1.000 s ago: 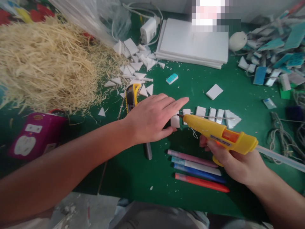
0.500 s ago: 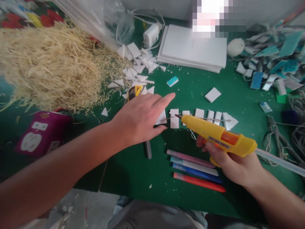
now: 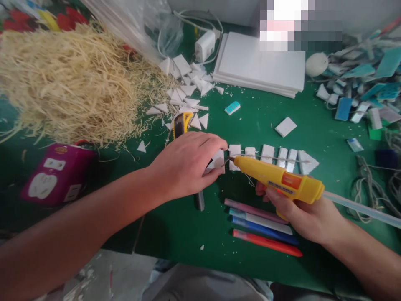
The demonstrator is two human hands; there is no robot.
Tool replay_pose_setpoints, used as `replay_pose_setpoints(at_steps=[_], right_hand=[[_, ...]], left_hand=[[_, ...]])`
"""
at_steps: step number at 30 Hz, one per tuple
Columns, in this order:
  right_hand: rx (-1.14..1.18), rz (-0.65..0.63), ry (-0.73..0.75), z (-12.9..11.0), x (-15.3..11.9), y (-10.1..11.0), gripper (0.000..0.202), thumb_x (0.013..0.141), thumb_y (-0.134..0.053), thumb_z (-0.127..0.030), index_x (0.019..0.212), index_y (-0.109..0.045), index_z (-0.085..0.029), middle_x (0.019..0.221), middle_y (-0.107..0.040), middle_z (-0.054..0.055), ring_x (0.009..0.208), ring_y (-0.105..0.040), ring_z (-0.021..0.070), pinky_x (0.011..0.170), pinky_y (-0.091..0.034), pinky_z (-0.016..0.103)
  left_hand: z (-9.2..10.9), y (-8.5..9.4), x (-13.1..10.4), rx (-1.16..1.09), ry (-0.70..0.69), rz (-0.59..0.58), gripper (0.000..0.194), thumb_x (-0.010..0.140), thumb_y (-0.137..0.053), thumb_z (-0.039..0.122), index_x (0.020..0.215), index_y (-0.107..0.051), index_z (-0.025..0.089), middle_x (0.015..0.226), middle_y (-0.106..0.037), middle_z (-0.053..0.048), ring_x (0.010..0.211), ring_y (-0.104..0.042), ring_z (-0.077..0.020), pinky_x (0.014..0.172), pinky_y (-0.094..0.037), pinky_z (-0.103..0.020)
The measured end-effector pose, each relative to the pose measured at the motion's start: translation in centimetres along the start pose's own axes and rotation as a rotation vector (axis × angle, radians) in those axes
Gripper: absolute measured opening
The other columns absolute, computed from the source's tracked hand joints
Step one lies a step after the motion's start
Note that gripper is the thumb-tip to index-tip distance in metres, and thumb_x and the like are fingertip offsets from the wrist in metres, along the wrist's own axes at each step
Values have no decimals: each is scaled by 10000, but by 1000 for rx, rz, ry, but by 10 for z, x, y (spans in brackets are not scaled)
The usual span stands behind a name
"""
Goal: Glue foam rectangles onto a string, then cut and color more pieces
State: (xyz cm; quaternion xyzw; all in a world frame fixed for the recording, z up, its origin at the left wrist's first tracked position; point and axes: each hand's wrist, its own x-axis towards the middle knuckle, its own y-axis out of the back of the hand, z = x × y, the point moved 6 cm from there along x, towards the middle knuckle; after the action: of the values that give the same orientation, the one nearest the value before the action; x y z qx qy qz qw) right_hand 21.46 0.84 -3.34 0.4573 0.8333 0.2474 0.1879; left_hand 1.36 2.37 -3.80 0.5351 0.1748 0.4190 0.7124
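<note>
Seven white foam-board pieces lie in a row beneath a string, toward three o'clock from the left hand. Its thumb and fingers stand narrowly apart at the leftmost piece; whether they grip it, I cannot tell. The right hand grasps a yellow glue gun, nozzle by the second piece. Four markers lie at six o'clock from the row.

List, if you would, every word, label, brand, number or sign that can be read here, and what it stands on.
No text can be read.
Yellow glue gun: the dark print on its side label is too blurred.
Purple socket box: its gold mark is too small and blurred.
</note>
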Motion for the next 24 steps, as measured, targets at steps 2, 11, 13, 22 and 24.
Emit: replay_pose_setpoints(at_steps=[2, 11, 13, 22, 24], right_hand=[[39, -34, 5, 2, 1, -3, 327, 951, -531, -331, 632, -532, -258, 571, -625, 8, 474, -612, 165, 449, -536, 258], [75, -46, -40, 14, -15, 2, 300, 1024, -527, -380, 795, -645, -224, 723, -701, 59, 618, -667, 181, 563, -568, 270], [95, -37, -33, 13, -15, 3, 276, 1011, -537, -353, 790, -643, -224, 708, -694, 51, 591, -654, 180, 527, -548, 271], [34, -73, 18, 10, -13, 2, 327, 1031, -510, -351, 750, -622, -228, 754, -699, 51, 626, -656, 163, 576, -542, 258], [40, -67, 17, 10, -13, 1, 324, 1029, -518, -346, 744, -614, -226, 741, -691, 45, 583, -618, 145, 550, -520, 252]], left_hand=[[-1, 0, -1, -36, -14, 38, 127, 971, -572, 206, 1054, -642, 140, 1126, -742, -106, 1015, -706, -233, 889, -549, -349], [1, 0, -1, -58, -104, 93, 136, 929, -536, 120, 869, -647, 170, 1092, -737, -108, 997, -692, -216, 876, -559, -342], [3, 2, -1, -47, -124, 106, 133, 934, -542, 129, 866, -649, 169, 1098, -737, -115, 1006, -697, -220, 874, -563, -343], [6, -1, 0, -44, -148, 81, 146, 931, -538, 104, 880, -662, 161, 1079, -748, -117, 1005, -708, -229, 847, -565, -344], [6, -1, 0, -37, -151, 87, 167, 949, -521, 109, 875, -661, 164, 1073, -750, -115, 997, -709, -222, 844, -566, -339]])
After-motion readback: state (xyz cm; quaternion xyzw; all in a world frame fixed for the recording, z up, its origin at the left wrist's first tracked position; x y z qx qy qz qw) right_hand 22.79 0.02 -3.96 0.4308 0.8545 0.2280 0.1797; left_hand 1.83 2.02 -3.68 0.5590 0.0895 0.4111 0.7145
